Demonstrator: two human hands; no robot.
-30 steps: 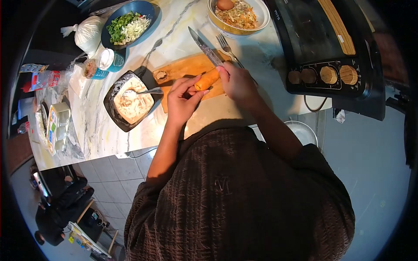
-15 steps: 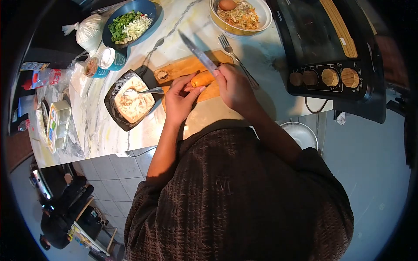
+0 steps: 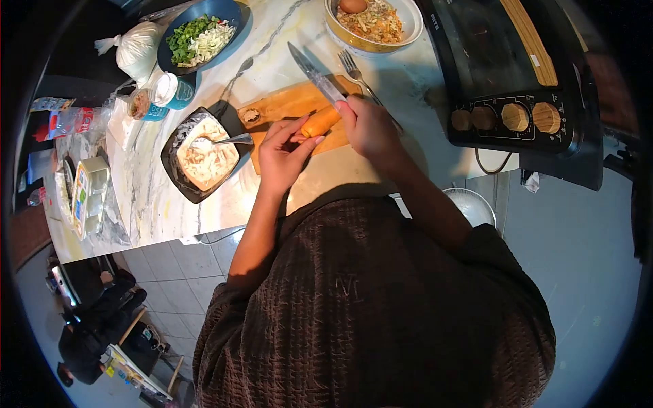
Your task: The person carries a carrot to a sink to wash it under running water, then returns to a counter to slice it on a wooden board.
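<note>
My left hand (image 3: 284, 155) is closed around an orange carrot (image 3: 321, 124), its blunt end showing between thumb and fingers over the wooden cutting board (image 3: 272, 109). In my right hand (image 3: 373, 129) is a knife (image 3: 314, 73), its blade pointing up and away to the left, above the board. The right hand is slightly blurred, and the knife's handle is hidden in it. Just beyond the right hand a fork (image 3: 354, 68) lies on the table. A dark square bowl (image 3: 178, 178) with a creamy mix and a spoon (image 3: 235, 139) stands left of the board.
A blue plate (image 3: 239, 30) holds chopped greens. At the back, a bowl (image 3: 367, 45) contains a shredded mix and an egg (image 3: 353, 5). A toaster oven (image 3: 503, 112) stands right. Jars (image 3: 178, 94), a tied bag (image 3: 138, 51) and an egg carton (image 3: 92, 194) line the left side.
My right hand has shifted slightly right and down with the knife, away from the carrot, so more of the carrot shows. My left hand stays nearly in place.
</note>
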